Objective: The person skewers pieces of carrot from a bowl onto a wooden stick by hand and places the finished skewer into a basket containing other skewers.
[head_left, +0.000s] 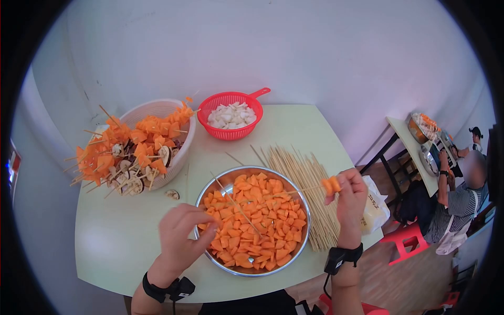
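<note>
A round steel bowl point(252, 273), shiny and shallow, sits near the front edge of the pale green table point(294, 126). It is heaped with orange chunks point(262, 226), cut in rough, blocky wedges, and one loose stick point(233, 202) lies slanted across them.

The left hand point(181, 233) hangs over the bowl's left rim. Its fingers are curled down together onto the chunks there, but I cannot tell whether they hold a piece. The right hand point(352, 202) is raised over the bowl's right rim, thumb and fingers pinched shut on a thin wooden skewer point(307, 188). Two orange pieces point(331, 185) are threaded at the hand's end of it.

Just right of the bowl lies a pile of bare sticks point(315, 220), straight and pale, fanned out on the table. A white plastic bag point(375, 210) sits at the right edge.

Far left stands a white slotted basket point(152, 108), piled with finished skewers point(131, 147) of orange cubes and pale, dark-edged slices, their sticks poking out left. One such slice point(172, 195) lies on the table beside it. At the far middle, a red plastic colander point(231, 134) with a handle holds white chunks point(231, 115).

Well to the right, another person point(462, 194) sits at a second table point(407, 142).
</note>
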Motion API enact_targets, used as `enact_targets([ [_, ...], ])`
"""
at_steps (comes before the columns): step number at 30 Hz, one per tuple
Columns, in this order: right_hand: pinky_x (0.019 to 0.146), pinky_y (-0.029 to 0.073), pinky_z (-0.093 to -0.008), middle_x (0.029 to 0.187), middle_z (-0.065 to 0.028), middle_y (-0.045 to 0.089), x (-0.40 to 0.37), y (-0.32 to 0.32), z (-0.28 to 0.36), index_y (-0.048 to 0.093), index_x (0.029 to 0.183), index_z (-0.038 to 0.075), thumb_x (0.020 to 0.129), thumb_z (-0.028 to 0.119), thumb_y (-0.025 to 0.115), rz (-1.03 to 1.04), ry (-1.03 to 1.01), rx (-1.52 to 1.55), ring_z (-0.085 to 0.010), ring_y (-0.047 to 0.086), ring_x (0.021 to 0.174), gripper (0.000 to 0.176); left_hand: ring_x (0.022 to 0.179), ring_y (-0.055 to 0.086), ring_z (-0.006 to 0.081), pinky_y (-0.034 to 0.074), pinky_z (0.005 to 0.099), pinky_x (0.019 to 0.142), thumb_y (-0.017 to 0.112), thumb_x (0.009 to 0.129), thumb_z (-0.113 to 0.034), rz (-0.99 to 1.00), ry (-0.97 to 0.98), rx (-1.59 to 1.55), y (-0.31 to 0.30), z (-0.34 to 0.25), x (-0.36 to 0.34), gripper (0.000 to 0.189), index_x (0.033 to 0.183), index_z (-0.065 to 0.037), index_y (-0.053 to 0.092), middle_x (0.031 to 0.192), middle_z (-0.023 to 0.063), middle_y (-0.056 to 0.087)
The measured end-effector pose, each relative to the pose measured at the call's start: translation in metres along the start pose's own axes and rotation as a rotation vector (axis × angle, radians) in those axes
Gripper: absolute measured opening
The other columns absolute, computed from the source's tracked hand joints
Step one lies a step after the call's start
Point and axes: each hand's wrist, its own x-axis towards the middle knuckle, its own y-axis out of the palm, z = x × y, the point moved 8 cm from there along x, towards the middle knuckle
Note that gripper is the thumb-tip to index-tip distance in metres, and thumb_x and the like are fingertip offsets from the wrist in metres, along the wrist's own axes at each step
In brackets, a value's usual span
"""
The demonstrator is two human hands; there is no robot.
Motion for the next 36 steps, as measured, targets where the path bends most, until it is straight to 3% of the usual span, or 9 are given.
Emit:
enact_targets([
  [2, 0.041, 0.044, -0.0217, 0.060, -0.0061, 0.056, 0.009, -0.017, 0.001, 0.050, 0.075, 0.002, 0.088, 0.009, 0.051, -0.024, -0.007, 0.001, -0.0110, 0.051, 0.043, 0.014, 0.073, 0.057, 0.0235, 0.045, 0.0324, 0.060, 0.071, 0.067, -0.014, 0.381, -0.124, -0.066, 0.039, 0.017, -0.012, 0.023, 0.087, -0.007, 0.062, 0.081, 0.0068, 0.058],
  [5, 0.039, 0.041, -0.0206, 0.057, -0.0051, 0.055, 0.015, -0.022, -0.006, 0.050, 0.075, 0.002, 0.087, 0.010, 0.052, -0.001, 0.010, -0.045, -0.0105, 0.050, 0.042, 0.014, 0.081, 0.056, 0.0232, 0.045, 0.0337, 0.069, 0.069, 0.070, -0.019, 0.614, -0.107, 0.068, 0.061, 0.018, -0.027, 0.025, 0.092, -0.008, 0.063, 0.084, 0.0068, 0.057],
  [11, 0.036, 0.040, -0.0218, 0.065, -0.0074, 0.054, 0.019, -0.018, -0.022, 0.047, 0.077, 0.003, 0.088, 0.012, 0.049, 0.121, 0.065, -0.067, -0.0116, 0.048, 0.042, 0.015, 0.086, 0.055, 0.0229, 0.042, 0.0355, 0.076, 0.069, 0.070, -0.023, 0.730, -0.213, 0.056, 0.055, 0.023, -0.029, 0.031, 0.097, -0.008, 0.062, 0.086, 0.0062, 0.056],
  [17, 0.036, 0.040, -0.0218, 0.065, -0.0074, 0.054, 0.020, -0.023, -0.027, 0.047, 0.077, 0.003, 0.088, 0.013, 0.050, 0.115, 0.090, -0.099, -0.0120, 0.048, 0.042, 0.015, 0.081, 0.055, 0.0235, 0.045, 0.0340, 0.068, 0.071, 0.067, -0.018, 0.709, -0.216, -0.011, 0.051, 0.033, -0.033, 0.022, 0.079, -0.007, 0.056, 0.082, 0.0056, 0.055],
  [20, 0.036, 0.040, -0.0219, 0.066, -0.0069, 0.053, 0.022, -0.023, -0.026, 0.046, 0.078, 0.003, 0.089, 0.014, 0.050, 0.146, 0.071, -0.032, -0.0118, 0.048, 0.043, 0.016, 0.069, 0.057, 0.0207, 0.047, 0.0297, 0.063, 0.072, 0.069, -0.011, 0.518, -0.295, -0.156, 0.040, 0.037, -0.023, 0.019, 0.079, -0.005, 0.057, 0.081, 0.0071, 0.056],
  [26, 0.039, 0.043, -0.0218, 0.063, -0.0074, 0.057, 0.020, -0.015, -0.030, 0.048, 0.077, 0.003, 0.088, 0.011, 0.051, 0.165, 0.078, -0.047, -0.0115, 0.050, 0.043, 0.014, 0.061, 0.055, 0.0175, 0.046, 0.0265, 0.058, 0.067, 0.073, -0.006, 0.396, -0.507, -0.205, 0.035, 0.046, -0.023, 0.015, 0.084, -0.001, 0.058, 0.074, 0.0071, 0.056],
  [31, 0.040, 0.044, -0.0238, 0.069, -0.0095, 0.058, 0.019, -0.006, -0.043, 0.047, 0.076, 0.003, 0.089, 0.012, 0.049, 0.186, 0.138, -0.094, -0.0130, 0.052, 0.046, 0.016, 0.059, 0.054, 0.0172, 0.043, 0.0265, 0.055, 0.064, 0.075, -0.004, 0.386, -0.428, -0.155, 0.035, 0.046, -0.025, 0.014, 0.089, 0.000, 0.063, 0.072, 0.0080, 0.057],
  [35, 0.057, 0.046, -0.0219, 0.075, -0.0058, 0.060, 0.019, -0.003, -0.043, 0.053, 0.087, 0.000, 0.089, 0.008, 0.052, 0.125, 0.139, -0.273, -0.0122, 0.058, 0.058, 0.008, 0.059, 0.054, 0.0169, 0.041, 0.0255, 0.053, 0.061, 0.076, -0.001, 0.229, -0.451, -0.151, 0.021, 0.053, -0.020, 0.008, 0.083, 0.002, 0.064, 0.071, 0.0090, 0.058],
  [36, 0.070, 0.046, -0.0254, 0.086, -0.0060, 0.060, 0.018, -0.001, -0.039, 0.056, 0.096, 0.001, 0.085, 0.008, 0.057, 0.122, 0.125, -0.302, -0.0167, 0.059, 0.076, 0.014, 0.057, 0.055, 0.0204, 0.044, 0.0282, 0.053, 0.061, 0.079, -0.003, 0.231, -0.414, -0.109, 0.018, 0.053, -0.018, 0.008, 0.085, 0.002, 0.063, 0.071, 0.0099, 0.057],
])
